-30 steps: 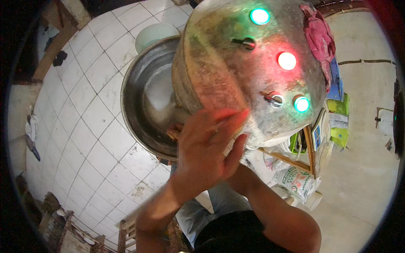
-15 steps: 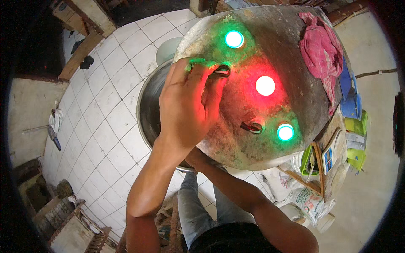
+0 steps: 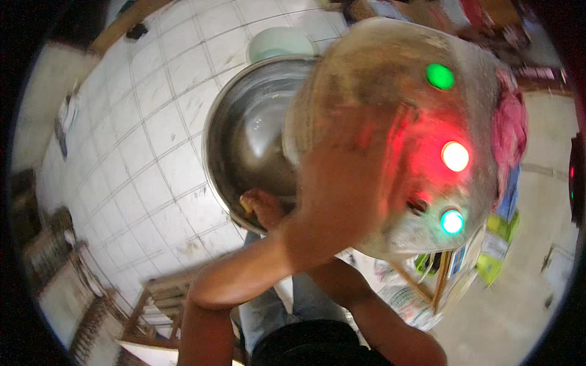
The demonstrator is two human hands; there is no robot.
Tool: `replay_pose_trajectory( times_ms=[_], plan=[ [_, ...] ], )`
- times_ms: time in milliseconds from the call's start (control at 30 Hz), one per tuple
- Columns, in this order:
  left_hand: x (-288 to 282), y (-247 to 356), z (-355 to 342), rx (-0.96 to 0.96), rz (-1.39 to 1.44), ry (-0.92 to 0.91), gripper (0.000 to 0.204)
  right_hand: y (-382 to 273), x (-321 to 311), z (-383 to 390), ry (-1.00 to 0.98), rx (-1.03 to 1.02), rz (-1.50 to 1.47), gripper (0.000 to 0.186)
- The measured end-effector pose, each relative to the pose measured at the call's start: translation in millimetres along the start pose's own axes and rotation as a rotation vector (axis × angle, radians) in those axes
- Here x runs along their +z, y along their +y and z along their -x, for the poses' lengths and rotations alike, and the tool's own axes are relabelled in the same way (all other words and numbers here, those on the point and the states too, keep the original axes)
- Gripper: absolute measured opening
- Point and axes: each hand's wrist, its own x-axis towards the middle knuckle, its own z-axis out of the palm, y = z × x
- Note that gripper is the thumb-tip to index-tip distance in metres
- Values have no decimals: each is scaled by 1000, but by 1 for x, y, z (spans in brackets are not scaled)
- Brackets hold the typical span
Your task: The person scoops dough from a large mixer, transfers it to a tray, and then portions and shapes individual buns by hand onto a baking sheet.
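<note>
At the lower edge are the person's dark shirt [image 3: 305, 344] and pale jeans [image 3: 274, 308]. From there the left forearm bends up and across, and the left hand [image 3: 342, 195] lies blurred against the near face of a big, worn metal vessel [image 3: 390, 91]. The hand looks spread flat on the metal, palm down, with red light across its back; motion blur hides how far the fingers are apart, so whether it grips anything or only presses cannot be told.

The right forearm rises from the lower right and passes under the left arm. Fingers of the right hand [image 3: 261, 207] show at the lower rim of a steel basin [image 3: 244, 134], touching the edge. Only a few fingers are visible, so its grip cannot be judged.

The vessel fills the upper right of the view, tilted toward the camera and overlapping the basin's right side. On its face glow a green lamp [image 3: 439, 75], a red lamp [image 3: 455, 156] and a blue-green lamp [image 3: 452, 221], with a small dark knob [image 3: 417, 206] just left of the lowest one. A pink cloth [image 3: 510, 131] hangs along its right edge.

Beyond, a pale green bowl [image 3: 278, 43] sits behind the basin on a white tiled floor [image 3: 140, 152].
</note>
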Motion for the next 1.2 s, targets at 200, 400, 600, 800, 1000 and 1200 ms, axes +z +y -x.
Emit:
replay_pose_trajectory(
  times_ms=[200,400,600,800,1000,1200],
  plan=[
    [25,25,53,37,348,-19,21,-22,18,9,192,123,143,20],
    [16,17,53,142,118,34,27,-28,12,10,222,140,88,16],
    [13,7,60,190,177,39,27,-28,19,12,275,129,15,16],
    [7,-3,60,214,96,18,24,-19,32,4,281,139,42,17],
    [14,7,61,207,34,32,26,-18,53,-7,273,127,62,17],
    [16,6,61,181,83,66,27,-14,69,-15,237,104,34,14]
  ],
)
